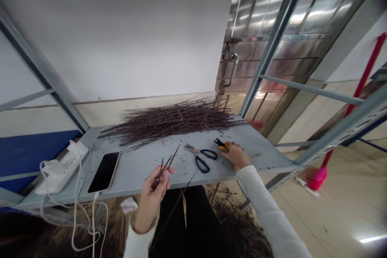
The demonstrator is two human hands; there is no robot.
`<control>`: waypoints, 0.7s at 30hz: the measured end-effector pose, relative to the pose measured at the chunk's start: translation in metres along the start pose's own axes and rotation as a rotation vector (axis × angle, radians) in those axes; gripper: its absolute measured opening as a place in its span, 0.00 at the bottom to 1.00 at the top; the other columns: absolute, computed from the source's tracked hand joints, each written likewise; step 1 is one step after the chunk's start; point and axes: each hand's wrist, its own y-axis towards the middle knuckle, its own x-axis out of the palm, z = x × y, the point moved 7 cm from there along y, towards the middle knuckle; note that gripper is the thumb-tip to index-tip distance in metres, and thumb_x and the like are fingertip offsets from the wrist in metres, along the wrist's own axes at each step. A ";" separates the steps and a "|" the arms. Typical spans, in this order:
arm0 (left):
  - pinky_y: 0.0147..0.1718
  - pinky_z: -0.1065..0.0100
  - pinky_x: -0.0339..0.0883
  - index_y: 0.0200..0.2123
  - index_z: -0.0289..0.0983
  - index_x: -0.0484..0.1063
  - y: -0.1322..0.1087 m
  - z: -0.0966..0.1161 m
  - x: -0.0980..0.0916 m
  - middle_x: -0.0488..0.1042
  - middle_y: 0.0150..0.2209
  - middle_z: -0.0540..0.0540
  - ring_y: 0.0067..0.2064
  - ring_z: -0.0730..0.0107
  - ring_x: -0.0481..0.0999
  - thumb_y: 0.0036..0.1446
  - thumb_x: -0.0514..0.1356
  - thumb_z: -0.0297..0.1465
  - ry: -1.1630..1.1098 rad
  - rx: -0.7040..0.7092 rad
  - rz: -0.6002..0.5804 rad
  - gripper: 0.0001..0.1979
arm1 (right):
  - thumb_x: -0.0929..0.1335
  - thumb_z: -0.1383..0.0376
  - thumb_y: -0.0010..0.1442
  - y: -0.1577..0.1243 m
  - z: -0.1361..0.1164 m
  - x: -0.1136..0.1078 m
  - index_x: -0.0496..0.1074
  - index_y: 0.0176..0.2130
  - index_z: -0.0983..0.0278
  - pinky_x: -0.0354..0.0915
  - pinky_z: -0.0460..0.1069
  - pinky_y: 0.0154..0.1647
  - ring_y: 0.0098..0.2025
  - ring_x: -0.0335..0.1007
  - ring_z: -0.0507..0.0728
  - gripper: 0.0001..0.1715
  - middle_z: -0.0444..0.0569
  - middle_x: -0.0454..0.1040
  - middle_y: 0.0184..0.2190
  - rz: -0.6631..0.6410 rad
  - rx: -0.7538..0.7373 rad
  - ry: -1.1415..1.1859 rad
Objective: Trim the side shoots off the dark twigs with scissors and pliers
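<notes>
My left hand (152,193) is closed around several short dark twigs (168,163), their tips pointing up and to the right, above the shelf's front edge. Over at the right, my right hand (236,155) is wrapped over a pair of cutting pliers (220,144) with yellow and black handles. The pliers' dark jaws point left, low over the shelf; the palm hides most of the handles. Between my hands lie scissors (202,159) with dark blue handle loops, blades toward the back left. A large bundle of thin dark twigs (175,119) stretches along the back.
The grey metal shelf (136,171) has uprights at both sides and scattered twig bits. A phone (104,172) and a white power strip (62,171) with cables occupy its left end. Twig scraps (238,221) cover the floor below. A metal door (225,64) stands behind.
</notes>
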 end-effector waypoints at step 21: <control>0.15 0.75 0.38 0.34 0.34 0.72 0.019 0.001 0.004 0.58 0.19 0.57 0.16 0.84 0.47 0.51 0.61 0.47 -0.014 -0.017 0.044 0.20 | 0.66 0.48 0.58 -0.168 -0.148 0.027 0.73 0.33 0.64 0.71 0.50 0.37 0.32 0.74 0.55 0.21 0.50 0.75 0.28 -0.475 -0.364 1.039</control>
